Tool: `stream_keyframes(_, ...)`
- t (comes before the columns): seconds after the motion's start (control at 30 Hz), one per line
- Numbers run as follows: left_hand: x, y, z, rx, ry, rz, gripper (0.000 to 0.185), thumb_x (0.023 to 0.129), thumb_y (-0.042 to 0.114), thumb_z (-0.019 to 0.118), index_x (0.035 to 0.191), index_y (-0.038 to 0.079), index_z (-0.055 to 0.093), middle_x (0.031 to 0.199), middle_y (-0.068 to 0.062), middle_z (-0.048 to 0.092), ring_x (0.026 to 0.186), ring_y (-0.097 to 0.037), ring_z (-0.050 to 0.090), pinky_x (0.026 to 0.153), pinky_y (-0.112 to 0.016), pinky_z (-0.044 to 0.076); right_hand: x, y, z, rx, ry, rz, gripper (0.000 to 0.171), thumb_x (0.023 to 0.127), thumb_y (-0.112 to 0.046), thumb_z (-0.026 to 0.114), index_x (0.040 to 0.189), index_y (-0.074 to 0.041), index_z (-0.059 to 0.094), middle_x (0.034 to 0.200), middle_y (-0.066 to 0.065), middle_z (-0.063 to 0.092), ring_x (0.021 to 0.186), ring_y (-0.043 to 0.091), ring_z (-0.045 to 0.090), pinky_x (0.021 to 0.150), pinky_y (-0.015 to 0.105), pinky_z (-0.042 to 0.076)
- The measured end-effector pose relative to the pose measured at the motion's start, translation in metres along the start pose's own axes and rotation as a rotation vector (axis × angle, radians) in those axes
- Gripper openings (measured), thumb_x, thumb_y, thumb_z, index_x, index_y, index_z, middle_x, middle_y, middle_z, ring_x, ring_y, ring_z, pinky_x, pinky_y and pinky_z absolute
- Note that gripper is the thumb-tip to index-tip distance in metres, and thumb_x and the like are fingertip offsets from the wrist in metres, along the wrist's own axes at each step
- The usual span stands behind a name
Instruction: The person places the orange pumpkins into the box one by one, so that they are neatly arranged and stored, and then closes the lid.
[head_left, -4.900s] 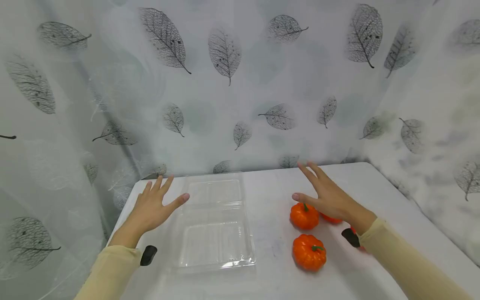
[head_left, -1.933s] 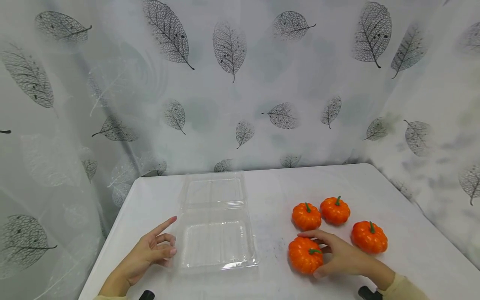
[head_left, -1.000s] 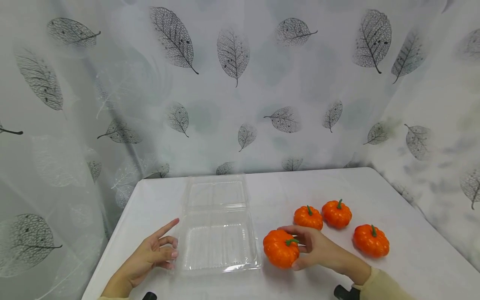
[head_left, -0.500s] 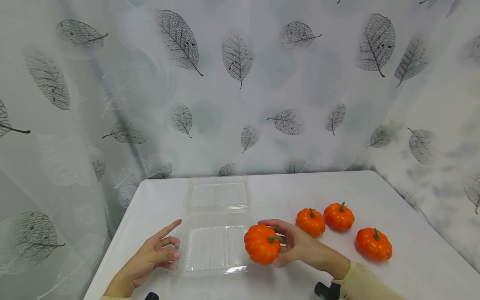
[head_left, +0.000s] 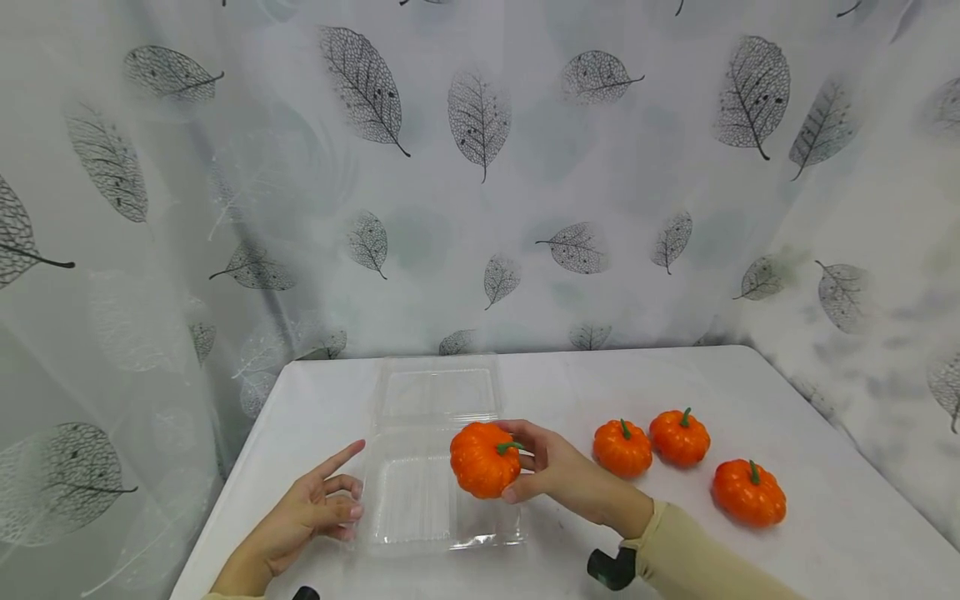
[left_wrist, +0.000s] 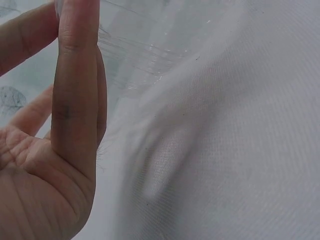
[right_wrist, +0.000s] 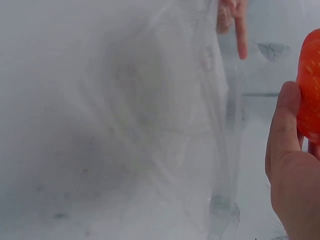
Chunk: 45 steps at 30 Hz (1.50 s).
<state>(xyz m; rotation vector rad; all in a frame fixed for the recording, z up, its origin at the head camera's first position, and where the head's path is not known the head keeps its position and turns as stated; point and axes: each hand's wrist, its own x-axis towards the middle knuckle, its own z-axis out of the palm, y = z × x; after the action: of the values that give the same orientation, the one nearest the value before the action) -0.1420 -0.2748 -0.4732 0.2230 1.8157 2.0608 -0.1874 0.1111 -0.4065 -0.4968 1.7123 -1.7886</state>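
Observation:
My right hand (head_left: 566,475) grips a small orange pumpkin (head_left: 480,462) with a green stem, fingers behind it and thumb at the front. The pumpkin hangs above the right part of the near half of a clear plastic clamshell box (head_left: 411,504), which lies unfolded on the white table. In the right wrist view only the edge of the pumpkin (right_wrist: 311,85) shows beside the thumb. Just left of the box, my left hand (head_left: 303,512) holds nothing, its index finger pointing out and the others loosely bent. Whether it touches the box rim, I cannot tell.
Toward the right of the table (head_left: 570,383) stand three more orange pumpkins: one nearer the middle (head_left: 622,448), one behind it (head_left: 679,437) and one farther right (head_left: 748,493). A curtain (head_left: 420,192) with a leaf print hangs behind the table.
My right hand took hold of the nearest pumpkin, lifted it and carried it left over the box. My left hand came down beside the box earlier and has since stayed about there.

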Motion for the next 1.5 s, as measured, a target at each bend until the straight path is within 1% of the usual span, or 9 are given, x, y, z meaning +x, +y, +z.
stream_keyframes(0.2, 0.0, -0.001, 0.0, -0.001, 0.013, -0.013, 0.091, 0.091, -0.007, 0.067, 0.163, 0.011, 0.013, 0.103, -0.003, 0.051, 0.078, -0.011, 0.059, 0.067, -0.033, 0.06, 0.02, -0.015, 0.016, 0.011, -0.005, -0.013, 0.08, 0.083, -0.013, 0.084, 0.15, -0.005, 0.041, 0.143, 0.013, 0.051, 0.127, 0.03, 0.055, 0.1, 0.041, 0.051)
stream_keyframes(0.33, 0.0, -0.001, 0.0, 0.001, 0.032, -0.034, 0.092, 0.091, -0.006, 0.068, 0.163, 0.012, 0.014, 0.103, -0.004, 0.052, 0.078, -0.012, 0.059, 0.067, -0.033, 0.06, 0.035, -0.022, 0.028, -0.002, 0.04, 0.014, 0.078, 0.082, -0.011, 0.084, 0.148, -0.005, 0.043, 0.14, 0.011, 0.054, 0.122, 0.029, 0.058, 0.1, 0.041, 0.052)
stream_keyframes(0.4, 0.0, 0.0, 0.0, 0.004, 0.038, -0.041, 0.092, 0.091, -0.006, 0.068, 0.163, 0.012, 0.015, 0.103, -0.005, 0.051, 0.078, -0.013, 0.059, 0.068, -0.034, 0.061, 0.041, -0.024, 0.033, 0.023, 0.063, 0.029, 0.079, 0.082, -0.009, 0.083, 0.149, -0.004, 0.042, 0.14, 0.012, 0.053, 0.12, 0.029, 0.058, 0.099, 0.041, 0.052)
stream_keyframes(0.6, 0.0, 0.001, 0.002, 0.023, 0.05, -0.049, 0.093, 0.089, -0.004, 0.071, 0.163, 0.013, 0.017, 0.103, -0.006, 0.052, 0.078, -0.015, 0.059, 0.069, -0.035, 0.061, 0.054, -0.024, 0.044, 0.177, 0.113, 0.073, 0.081, 0.082, -0.002, 0.079, 0.15, -0.001, 0.037, 0.141, 0.018, 0.048, 0.116, 0.031, 0.06, 0.096, 0.04, 0.054)
stream_keyframes(0.7, -0.001, 0.001, 0.002, 0.027, 0.052, -0.051, 0.093, 0.089, -0.004, 0.071, 0.163, 0.013, 0.017, 0.104, -0.006, 0.052, 0.078, -0.015, 0.058, 0.07, -0.036, 0.061, 0.058, -0.02, 0.049, 0.188, 0.124, 0.083, 0.081, 0.081, -0.001, 0.079, 0.151, -0.001, 0.037, 0.141, 0.018, 0.048, 0.115, 0.03, 0.061, 0.095, 0.04, 0.055)
stream_keyframes(0.8, -0.001, 0.001, 0.002, 0.03, 0.053, -0.049, 0.093, 0.09, -0.004, 0.071, 0.163, 0.013, 0.017, 0.104, -0.007, 0.052, 0.077, -0.015, 0.058, 0.07, -0.036, 0.061, 0.061, -0.013, 0.054, 0.173, 0.132, 0.087, 0.082, 0.08, 0.001, 0.078, 0.15, 0.0, 0.037, 0.14, 0.018, 0.049, 0.114, 0.03, 0.061, 0.095, 0.04, 0.055)
stream_keyframes(1.17, -0.002, 0.002, 0.002, 0.031, 0.063, -0.049, 0.092, 0.089, -0.004, 0.071, 0.163, 0.014, 0.019, 0.103, -0.006, 0.052, 0.079, -0.015, 0.058, 0.07, -0.037, 0.061, 0.068, 0.008, 0.06, 0.01, 0.18, 0.145, 0.08, 0.074, 0.0, 0.08, 0.145, -0.001, 0.044, 0.133, 0.017, 0.052, 0.108, 0.029, 0.061, 0.091, 0.038, 0.055)
stream_keyframes(1.33, -0.002, 0.003, 0.002, 0.024, 0.049, -0.031, 0.092, 0.09, -0.003, 0.071, 0.163, 0.012, 0.018, 0.103, -0.007, 0.052, 0.08, -0.015, 0.058, 0.07, -0.036, 0.061, 0.071, 0.014, 0.06, -0.046, 0.186, 0.137, 0.076, 0.071, 0.0, 0.083, 0.14, -0.002, 0.051, 0.127, 0.015, 0.056, 0.105, 0.028, 0.061, 0.089, 0.038, 0.057)
stream_keyframes(1.5, -0.002, 0.004, 0.002, 0.016, 0.03, -0.009, 0.091, 0.09, -0.003, 0.07, 0.163, 0.011, 0.017, 0.103, -0.007, 0.052, 0.081, -0.015, 0.058, 0.07, -0.036, 0.061, 0.074, 0.021, 0.062, -0.094, 0.204, 0.148, 0.076, 0.07, 0.002, 0.086, 0.138, -0.002, 0.053, 0.124, 0.013, 0.057, 0.105, 0.028, 0.061, 0.087, 0.04, 0.058)
